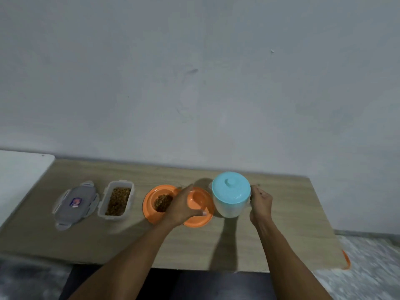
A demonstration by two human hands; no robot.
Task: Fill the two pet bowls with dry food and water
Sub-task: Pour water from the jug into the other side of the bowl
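At far left, clip lid (pixel 74 203) lies off beside its open rectangular tub (pixel 116 201) of kibble. Next, kibble bowl (pixel 151 202): filled, glossy orange plastic. Left hand (pixel 183 205) grips the rim of the empty bowl (pixel 200 199), likely steadying it. Right hand (pixel 260 201) curls round the hidden handle of the blue-lidded jug (pixel 229 198), ready to pour.

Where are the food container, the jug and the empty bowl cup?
food container (pixel 111 218): head view, on its clear near wall.
jug (pixel 229 210): head view, on its white side wall.
empty bowl cup (pixel 198 198): head view, on its bare orange inner surface.
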